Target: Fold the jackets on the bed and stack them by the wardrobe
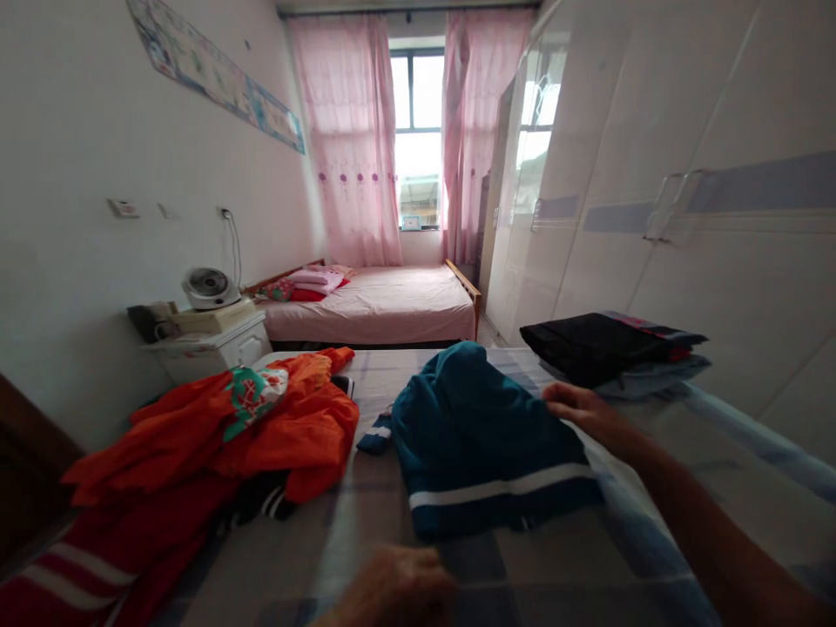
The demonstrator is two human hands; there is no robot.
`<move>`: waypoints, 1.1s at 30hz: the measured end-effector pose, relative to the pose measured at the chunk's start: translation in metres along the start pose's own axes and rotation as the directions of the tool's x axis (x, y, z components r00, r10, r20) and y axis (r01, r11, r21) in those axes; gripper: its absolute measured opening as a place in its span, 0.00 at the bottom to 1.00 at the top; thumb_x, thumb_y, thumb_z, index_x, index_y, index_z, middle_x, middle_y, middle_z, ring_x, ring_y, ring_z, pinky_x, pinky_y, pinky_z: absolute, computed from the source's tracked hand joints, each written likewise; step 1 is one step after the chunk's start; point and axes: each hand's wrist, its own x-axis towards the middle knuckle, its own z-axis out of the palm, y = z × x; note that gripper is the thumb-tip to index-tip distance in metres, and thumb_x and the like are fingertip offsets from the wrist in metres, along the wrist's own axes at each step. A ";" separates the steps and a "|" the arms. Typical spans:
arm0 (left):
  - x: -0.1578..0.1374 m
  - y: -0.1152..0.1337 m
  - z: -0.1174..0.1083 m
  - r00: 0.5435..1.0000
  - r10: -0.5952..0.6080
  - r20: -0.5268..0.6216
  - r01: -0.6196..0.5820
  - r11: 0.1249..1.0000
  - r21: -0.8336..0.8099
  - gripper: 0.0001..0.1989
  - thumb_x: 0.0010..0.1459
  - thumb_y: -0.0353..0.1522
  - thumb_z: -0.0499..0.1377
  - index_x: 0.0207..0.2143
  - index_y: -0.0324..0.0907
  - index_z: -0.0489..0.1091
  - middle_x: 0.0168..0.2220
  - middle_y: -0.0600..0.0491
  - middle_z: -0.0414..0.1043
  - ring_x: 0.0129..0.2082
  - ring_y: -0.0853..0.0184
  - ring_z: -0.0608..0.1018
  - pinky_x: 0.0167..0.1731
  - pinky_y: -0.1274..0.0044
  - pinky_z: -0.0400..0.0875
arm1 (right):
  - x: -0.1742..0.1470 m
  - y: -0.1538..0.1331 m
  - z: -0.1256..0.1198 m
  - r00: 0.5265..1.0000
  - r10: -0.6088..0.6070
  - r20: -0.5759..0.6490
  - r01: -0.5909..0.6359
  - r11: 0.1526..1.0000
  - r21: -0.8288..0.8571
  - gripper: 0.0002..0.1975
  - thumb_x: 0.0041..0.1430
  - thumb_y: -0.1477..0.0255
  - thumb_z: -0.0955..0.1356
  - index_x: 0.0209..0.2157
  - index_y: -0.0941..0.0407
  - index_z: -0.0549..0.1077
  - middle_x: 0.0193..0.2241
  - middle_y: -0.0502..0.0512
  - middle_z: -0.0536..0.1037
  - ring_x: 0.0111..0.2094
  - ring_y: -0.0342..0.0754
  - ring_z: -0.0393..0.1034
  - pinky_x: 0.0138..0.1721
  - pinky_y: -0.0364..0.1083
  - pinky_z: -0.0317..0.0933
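Note:
A teal garment (476,427) with a white stripe lies bunched on the bed, its striped hem towards me. A small cuff with a white band (375,434) sticks out at its left side. My right hand (581,414) is at the garment's right edge, fingertips at the cloth, fingers stretched and slightly apart. Low in the middle, on the near side of the hem, my left hand (401,579) is smeared by motion, and its fingers cannot be made out. Whether the right fingertips press on the cloth is unclear.
To the left is a heap with an orange garment (306,435) and a dark red striped one (84,566). Folded dark clothes (581,344) are stacked at the right on the checked sheet (522,566). Beyond stand a pink bed (385,305), a fan (212,286) and white wardrobes (653,131).

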 end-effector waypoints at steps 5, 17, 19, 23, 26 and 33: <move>0.045 0.016 -0.039 0.959 -0.101 -0.266 0.106 0.994 0.005 0.13 0.57 0.29 0.53 0.45 0.46 0.68 0.41 0.52 0.73 0.38 0.69 0.75 0.38 0.80 0.67 | -0.004 0.078 0.014 0.911 0.167 -0.378 -0.241 0.958 -0.156 0.17 0.49 0.57 0.61 0.30 0.56 0.70 0.28 0.55 0.77 0.31 0.51 0.72 0.34 0.46 0.63; 0.142 -0.083 -0.047 0.707 -0.560 -0.431 0.575 0.811 -0.110 0.05 0.50 0.27 0.56 0.29 0.42 0.70 0.33 0.50 0.72 0.37 0.62 0.74 0.38 0.72 0.66 | -0.002 0.095 0.020 0.867 0.116 -0.485 -0.267 0.929 -0.255 0.17 0.45 0.56 0.60 0.28 0.53 0.71 0.29 0.55 0.78 0.32 0.53 0.72 0.35 0.48 0.62; 0.143 -0.087 -0.059 0.689 -0.576 -0.441 0.550 0.811 -0.201 0.04 0.51 0.27 0.55 0.25 0.42 0.69 0.25 0.53 0.70 0.28 0.65 0.74 0.30 0.76 0.66 | -0.002 0.097 0.019 0.869 0.110 -0.482 -0.264 0.928 -0.264 0.17 0.45 0.56 0.60 0.29 0.52 0.71 0.29 0.54 0.78 0.32 0.52 0.73 0.34 0.47 0.62; 0.141 -0.073 -0.125 0.635 -0.566 -0.526 0.430 0.825 -0.368 0.06 0.52 0.33 0.54 0.27 0.40 0.67 0.19 0.58 0.65 0.18 0.72 0.68 0.19 0.81 0.61 | -0.001 0.096 0.019 0.880 0.103 -0.463 -0.260 0.921 -0.290 0.17 0.46 0.56 0.59 0.29 0.53 0.71 0.29 0.54 0.78 0.32 0.52 0.73 0.33 0.46 0.62; 0.135 -0.044 -0.179 0.536 -0.480 -0.695 0.262 0.877 -0.403 0.08 0.53 0.37 0.55 0.31 0.41 0.66 0.23 0.59 0.64 0.23 0.73 0.69 0.23 0.82 0.62 | -0.001 0.093 0.018 0.890 0.102 -0.445 -0.251 0.923 -0.291 0.17 0.46 0.57 0.59 0.28 0.52 0.71 0.29 0.54 0.78 0.32 0.52 0.73 0.33 0.46 0.63; 0.105 -0.021 -0.183 0.685 -0.361 -0.632 0.179 0.925 -0.334 0.07 0.51 0.36 0.58 0.26 0.41 0.67 0.22 0.59 0.65 0.24 0.72 0.68 0.26 0.80 0.64 | -0.002 0.089 0.018 0.885 0.123 -0.448 -0.270 0.921 -0.280 0.17 0.46 0.57 0.59 0.28 0.52 0.70 0.30 0.54 0.78 0.34 0.53 0.72 0.37 0.47 0.62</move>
